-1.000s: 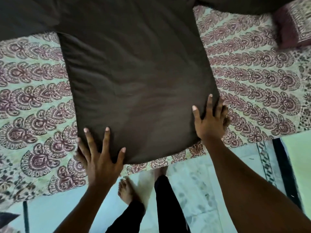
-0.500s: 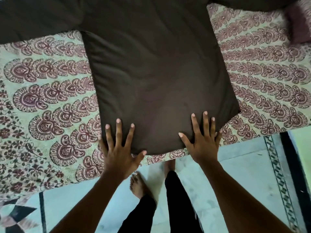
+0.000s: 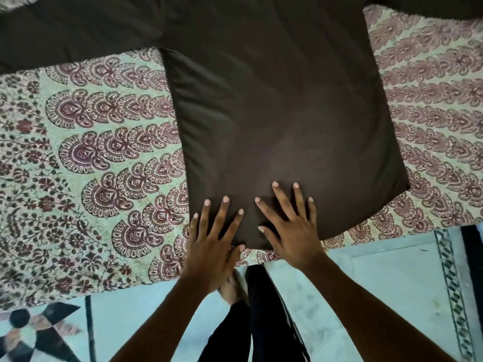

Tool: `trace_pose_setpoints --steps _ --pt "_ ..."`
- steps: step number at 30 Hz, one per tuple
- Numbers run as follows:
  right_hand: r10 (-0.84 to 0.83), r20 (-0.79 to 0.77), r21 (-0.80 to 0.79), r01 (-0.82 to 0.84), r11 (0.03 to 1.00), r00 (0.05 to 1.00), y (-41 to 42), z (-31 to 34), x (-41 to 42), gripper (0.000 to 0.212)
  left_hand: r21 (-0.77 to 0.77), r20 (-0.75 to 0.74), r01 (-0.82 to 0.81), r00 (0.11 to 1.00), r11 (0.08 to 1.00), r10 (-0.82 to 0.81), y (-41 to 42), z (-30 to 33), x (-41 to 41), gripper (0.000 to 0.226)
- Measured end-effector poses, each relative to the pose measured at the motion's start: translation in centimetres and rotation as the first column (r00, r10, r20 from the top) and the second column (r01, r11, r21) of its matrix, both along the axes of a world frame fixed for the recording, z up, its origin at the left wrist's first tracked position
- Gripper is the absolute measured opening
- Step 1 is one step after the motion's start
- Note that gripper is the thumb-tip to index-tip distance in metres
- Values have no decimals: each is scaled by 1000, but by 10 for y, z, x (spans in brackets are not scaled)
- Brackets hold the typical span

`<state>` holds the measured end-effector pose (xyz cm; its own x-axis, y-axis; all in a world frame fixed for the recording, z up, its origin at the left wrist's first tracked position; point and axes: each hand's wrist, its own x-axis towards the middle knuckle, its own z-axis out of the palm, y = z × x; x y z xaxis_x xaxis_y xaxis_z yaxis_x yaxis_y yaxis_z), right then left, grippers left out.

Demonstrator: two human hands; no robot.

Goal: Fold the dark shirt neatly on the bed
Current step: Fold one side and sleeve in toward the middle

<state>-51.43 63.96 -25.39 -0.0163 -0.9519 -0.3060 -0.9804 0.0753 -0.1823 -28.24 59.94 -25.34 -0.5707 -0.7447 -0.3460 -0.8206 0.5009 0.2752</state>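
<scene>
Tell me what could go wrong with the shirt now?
1. The shirt has its hem right at the edge of the bed, under the left hand and right hand. A pull toward the person could drag the hem off onto the floor.
2. Both hands press close together near the hem's left side; the right corner lies free and might bunch.
3. Both sleeves spread wide, so a fold could come out crooked.

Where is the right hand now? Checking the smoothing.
In the head view, the right hand lies flat on the dark shirt hem, beside the left hand.
</scene>
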Motion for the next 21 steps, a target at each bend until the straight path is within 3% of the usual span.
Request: trace_pose_setpoints --steps 3,7,10,13,16,19,21 --pt "-74 69 -28 77 997 995 0 7 8 53 73 -142 -80 986 994 90 -2 10 6 56" --pt "-95 187 -124 119 985 978 -46 32 25 41 138 -323 -283 893 949 313 -37 43 15 38" --pt "-113 325 -93 150 984 939 -99 63 46 38 134 -301 -352 876 927 376 -83 72 29 31" --pt "-159 393 44 154 987 906 -162 94 72 36 106 -274 -464 837 880 474 -134 94 51 30" --pt "-173 493 116 133 984 853 -225 111 106 33 81 -314 -632 718 771 621 -184 102 79 27" --pt "-149 460 105 113 988 875 -278 111 146 14 60 -354 -740 612 670 707 -229 99 115 28" --pt "-155 478 75 135 988 864 -310 106 180 15 54 -327 -792 561 608 760 -256 97 146 28"
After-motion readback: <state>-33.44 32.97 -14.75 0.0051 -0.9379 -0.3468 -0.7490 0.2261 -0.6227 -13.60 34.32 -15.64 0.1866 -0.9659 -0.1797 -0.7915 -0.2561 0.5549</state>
